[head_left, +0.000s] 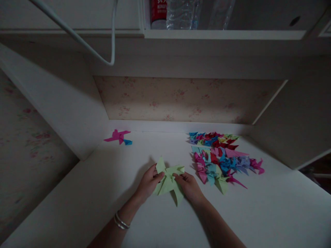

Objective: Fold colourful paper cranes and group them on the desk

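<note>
A light green sheet of origami paper [167, 184], partly folded into a pinwheel-like shape with several pointed flaps, is between my two hands. My left hand [150, 181] grips its left side, thumb on top and fingers beneath. From the right, my right hand [188, 186] pinches the paper near its middle and right edge. One flap points up toward the back, another down toward me. Most fingertips are hidden under the paper.
Folded paper pieces in many colours [222, 162] lie grouped on the white desk [144, 224] at right. A pink folded piece [118, 136] and a small blue one [128, 142] lie back left. A white cable [111, 62] hangs before the shelf [222, 34], which holds bottles [179, 15].
</note>
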Demonstrator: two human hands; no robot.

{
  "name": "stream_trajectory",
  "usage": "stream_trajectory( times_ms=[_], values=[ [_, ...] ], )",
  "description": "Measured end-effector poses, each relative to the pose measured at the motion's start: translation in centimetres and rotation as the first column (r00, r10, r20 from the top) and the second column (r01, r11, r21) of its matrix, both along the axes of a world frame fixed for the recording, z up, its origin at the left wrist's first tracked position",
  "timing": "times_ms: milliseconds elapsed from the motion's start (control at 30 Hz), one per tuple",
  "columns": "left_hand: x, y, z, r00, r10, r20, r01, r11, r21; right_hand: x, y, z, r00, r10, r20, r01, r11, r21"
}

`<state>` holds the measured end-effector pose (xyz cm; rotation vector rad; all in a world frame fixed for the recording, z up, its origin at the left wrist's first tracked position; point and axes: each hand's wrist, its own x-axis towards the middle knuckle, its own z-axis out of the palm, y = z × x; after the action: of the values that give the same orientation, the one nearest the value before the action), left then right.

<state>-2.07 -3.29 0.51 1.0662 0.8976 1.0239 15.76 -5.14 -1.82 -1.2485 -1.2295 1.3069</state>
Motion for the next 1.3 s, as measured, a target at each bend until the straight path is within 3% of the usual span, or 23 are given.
stream_trajectory(
  times_ms=[333,733,933,1133,1233,1300],
  values=[
    [-0.2,0.3,-1.0,0.999,0.022,-0.033,-0.021,1.000,0.017,-0.1,-0.1,0.7,1.000,-0.003,0.021,0.004,1.000,-0.005],
    [-0.1,0.4,-0.8,0.997,0.036,-0.064,-0.036,0.999,-0.001,0.0,-0.2,0.9,0.999,0.048,-0.001,-0.048,0.999,0.023],
    [-0.1,0.2,-1.3,0.984,0.033,-0.175,-0.046,0.997,-0.069,0.1,-0.7,0.2,0.992,-0.060,0.107,0.054,0.997,0.061],
    [0.0,-0.4,-0.4,0.988,-0.025,-0.150,0.014,0.997,-0.075,0.7,-3.5,1.3,0.937,-0.265,0.229,0.237,0.961,0.143],
    [-0.1,-0.7,0.5,0.993,-0.032,-0.110,0.019,0.993,-0.115,1.4,-6.8,1.4,0.872,-0.380,0.309,0.358,0.925,0.128],
    [0.0,-1.0,0.9,0.994,-0.078,-0.080,0.066,0.987,-0.148,1.9,-9.6,1.0,0.845,-0.383,0.373,0.363,0.923,0.125]
  ],
)
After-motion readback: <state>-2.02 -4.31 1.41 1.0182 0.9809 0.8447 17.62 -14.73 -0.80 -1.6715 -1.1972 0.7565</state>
